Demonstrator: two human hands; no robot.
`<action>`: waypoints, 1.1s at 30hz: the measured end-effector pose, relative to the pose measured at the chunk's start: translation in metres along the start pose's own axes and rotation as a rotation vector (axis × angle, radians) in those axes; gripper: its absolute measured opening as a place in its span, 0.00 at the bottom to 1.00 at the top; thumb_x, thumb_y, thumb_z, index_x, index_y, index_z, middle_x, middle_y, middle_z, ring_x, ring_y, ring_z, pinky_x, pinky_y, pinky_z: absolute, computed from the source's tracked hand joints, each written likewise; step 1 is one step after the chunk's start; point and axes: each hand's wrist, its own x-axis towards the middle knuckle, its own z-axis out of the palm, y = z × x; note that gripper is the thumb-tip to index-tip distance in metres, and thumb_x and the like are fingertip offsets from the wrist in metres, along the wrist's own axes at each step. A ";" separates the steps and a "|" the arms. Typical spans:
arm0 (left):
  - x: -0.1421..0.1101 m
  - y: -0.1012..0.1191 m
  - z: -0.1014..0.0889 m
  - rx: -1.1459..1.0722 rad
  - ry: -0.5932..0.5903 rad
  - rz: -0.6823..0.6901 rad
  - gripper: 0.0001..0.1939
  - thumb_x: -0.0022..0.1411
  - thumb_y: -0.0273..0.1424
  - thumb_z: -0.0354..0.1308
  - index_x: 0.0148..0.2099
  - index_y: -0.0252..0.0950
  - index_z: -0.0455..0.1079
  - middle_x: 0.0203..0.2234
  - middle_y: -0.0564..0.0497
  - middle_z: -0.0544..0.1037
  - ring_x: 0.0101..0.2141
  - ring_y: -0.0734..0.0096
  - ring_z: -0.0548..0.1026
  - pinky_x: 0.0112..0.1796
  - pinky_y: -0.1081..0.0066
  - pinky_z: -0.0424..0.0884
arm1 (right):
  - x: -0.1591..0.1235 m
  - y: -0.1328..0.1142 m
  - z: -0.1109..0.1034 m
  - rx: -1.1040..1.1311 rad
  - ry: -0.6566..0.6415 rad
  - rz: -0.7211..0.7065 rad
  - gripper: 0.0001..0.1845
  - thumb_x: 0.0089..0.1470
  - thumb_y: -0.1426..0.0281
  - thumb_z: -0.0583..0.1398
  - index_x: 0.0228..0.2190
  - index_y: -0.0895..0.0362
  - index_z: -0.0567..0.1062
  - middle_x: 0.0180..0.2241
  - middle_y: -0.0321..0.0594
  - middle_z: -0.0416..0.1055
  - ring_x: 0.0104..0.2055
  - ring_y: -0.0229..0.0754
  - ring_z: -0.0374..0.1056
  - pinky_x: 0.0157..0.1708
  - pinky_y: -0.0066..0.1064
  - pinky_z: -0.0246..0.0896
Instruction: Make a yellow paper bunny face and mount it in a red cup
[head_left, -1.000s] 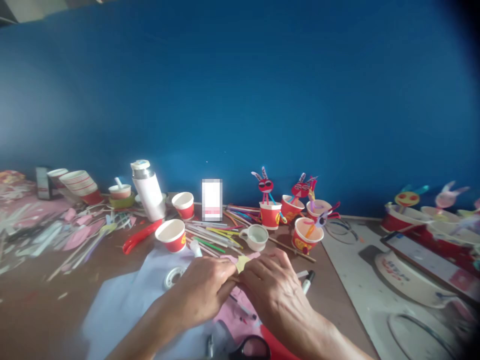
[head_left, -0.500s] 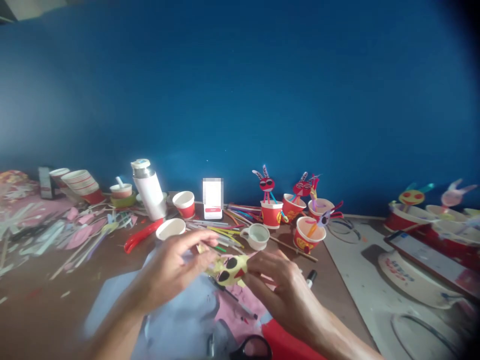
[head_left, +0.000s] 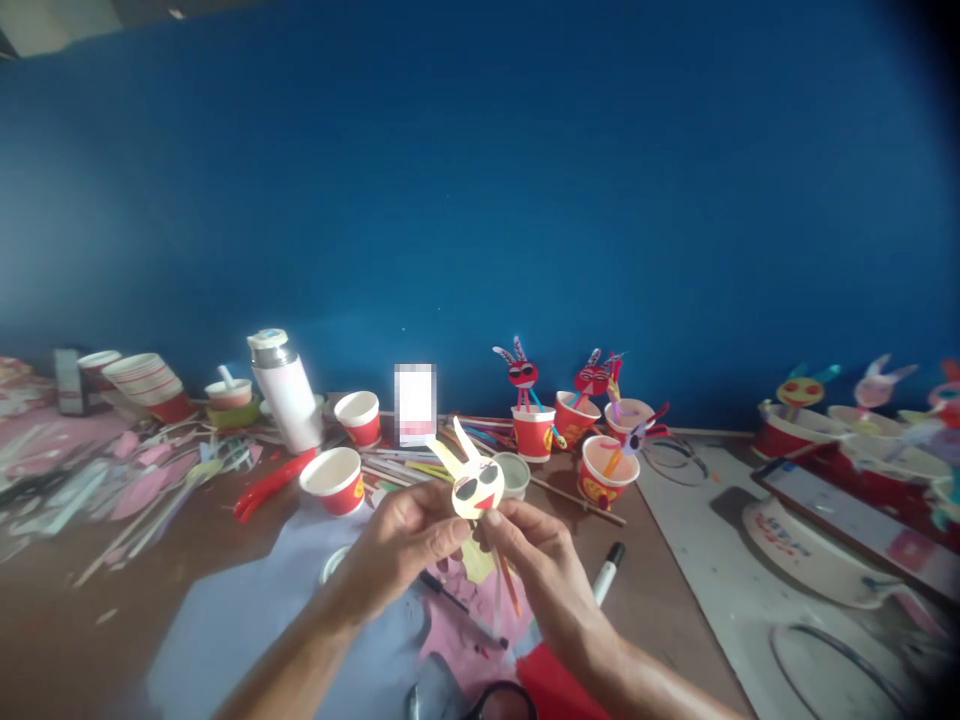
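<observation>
A pale yellow paper rabbit head [head_left: 477, 482] with long ears, black eyes and a red mouth is held upright in front of me. My left hand [head_left: 412, 545] pinches its lower left edge. On the lower right, my right hand [head_left: 544, 550] grips it between thumb and fingers. A thin orange-brown strip [head_left: 510, 588] hangs just below the right fingertips; its upper end is hidden. Under the hands lie pink paper scraps [head_left: 450, 640], a black pen [head_left: 465, 608], red paper [head_left: 555, 680] and blue paper [head_left: 225, 630]. Black scissor handles [head_left: 504, 700] show at the bottom edge.
A white thermos [head_left: 289, 400], red-and-white paper cups [head_left: 334, 482] and a blurred phone [head_left: 415, 400] stand toward the blue wall. Cups with finished-looking paper rabbits [head_left: 534, 432] are right of centre. A marker [head_left: 610, 572] lies beside my right hand. Paper strips [head_left: 157, 480] cover the left.
The rabbit head has turned from tilted sideways to upright, ears up. My left hand has moved from its ear end to its lower edge, and my right hand has shifted beneath the face.
</observation>
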 end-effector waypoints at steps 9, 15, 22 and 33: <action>0.002 -0.004 0.009 0.134 0.241 0.010 0.13 0.55 0.38 0.62 0.33 0.31 0.72 0.21 0.54 0.68 0.24 0.77 0.63 0.25 0.76 0.62 | 0.004 0.014 0.000 -0.010 0.020 0.002 0.19 0.51 0.55 0.61 0.24 0.59 0.76 0.23 0.36 0.69 0.28 0.38 0.62 0.31 0.29 0.56; 0.003 -0.009 0.011 0.150 0.257 0.005 0.12 0.56 0.38 0.62 0.33 0.32 0.72 0.21 0.55 0.69 0.25 0.76 0.64 0.26 0.76 0.62 | 0.002 0.015 0.001 -0.020 0.005 0.015 0.20 0.52 0.55 0.61 0.24 0.60 0.76 0.23 0.36 0.68 0.28 0.38 0.61 0.31 0.29 0.56; 0.005 -0.013 0.015 0.127 0.321 -0.031 0.14 0.56 0.38 0.61 0.38 0.32 0.73 0.26 0.50 0.76 0.28 0.71 0.70 0.28 0.74 0.66 | 0.001 0.015 0.004 0.040 -0.039 0.062 0.19 0.50 0.55 0.62 0.26 0.59 0.76 0.25 0.38 0.71 0.30 0.40 0.63 0.34 0.30 0.57; 0.009 -0.013 -0.002 0.208 0.311 -0.050 0.12 0.54 0.37 0.59 0.33 0.31 0.72 0.20 0.54 0.69 0.21 0.77 0.62 0.23 0.75 0.57 | 0.007 0.012 -0.002 -0.013 -0.155 0.081 0.19 0.50 0.54 0.62 0.28 0.59 0.77 0.27 0.38 0.73 0.31 0.40 0.66 0.35 0.32 0.60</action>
